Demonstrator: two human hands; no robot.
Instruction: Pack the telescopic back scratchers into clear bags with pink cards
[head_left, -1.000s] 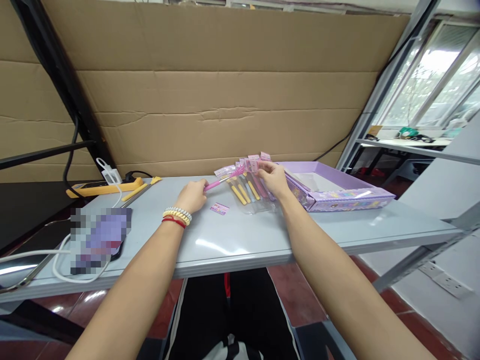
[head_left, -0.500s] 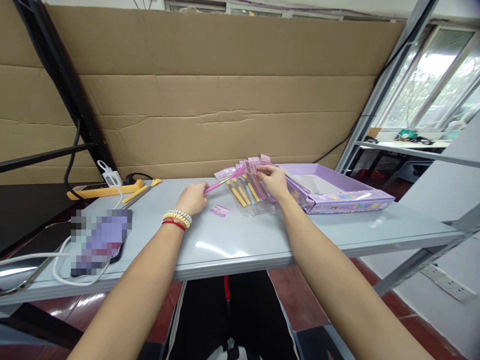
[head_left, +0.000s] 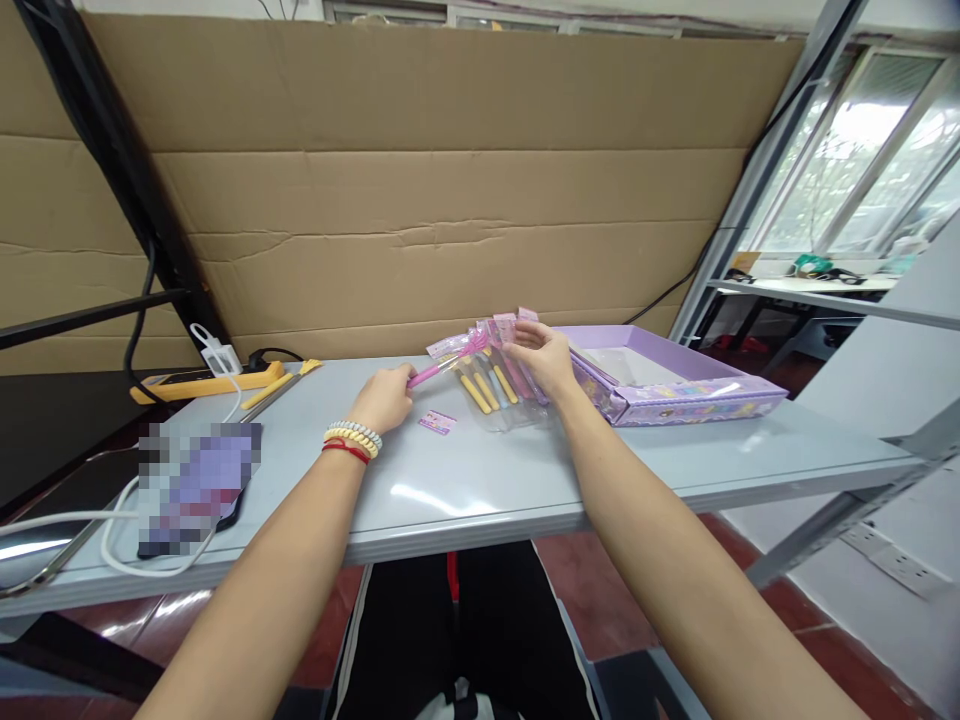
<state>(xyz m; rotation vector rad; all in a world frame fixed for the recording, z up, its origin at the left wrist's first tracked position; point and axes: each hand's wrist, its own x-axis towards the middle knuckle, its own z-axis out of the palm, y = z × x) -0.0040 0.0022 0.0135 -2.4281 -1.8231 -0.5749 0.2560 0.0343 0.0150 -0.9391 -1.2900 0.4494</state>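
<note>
A slim pink pen-like stick (head_left: 429, 375) is gripped near its lower end by my left hand (head_left: 384, 397), its fingers wrapped round it. The far end of the stick, in pink and clear material, reaches over a pile of wrapped pens (head_left: 484, 385) with yellow, blue and pink barrels. My right hand (head_left: 546, 358) is at the top of this pile. Its thumb and forefinger pinch at a clear plastic wrapper (head_left: 504, 326) with a pink label. Where the fingertips meet is partly hidden. A small pink-purple card (head_left: 437, 422) lies flat on the table between my hands.
A purple open box (head_left: 701, 402) stands right of the pens. At the left are a phone (head_left: 202, 490) with a white cable, a yellow box cutter (head_left: 277, 390) and a yellow power strip (head_left: 210, 383). A cardboard sheet (head_left: 450, 190) rises behind the table (head_left: 480, 490).
My right fingers and the labelled wrapper have shifted slightly, and the fingers look a little more spread. My left hand keeps its grip on the pink stick, almost still.
</note>
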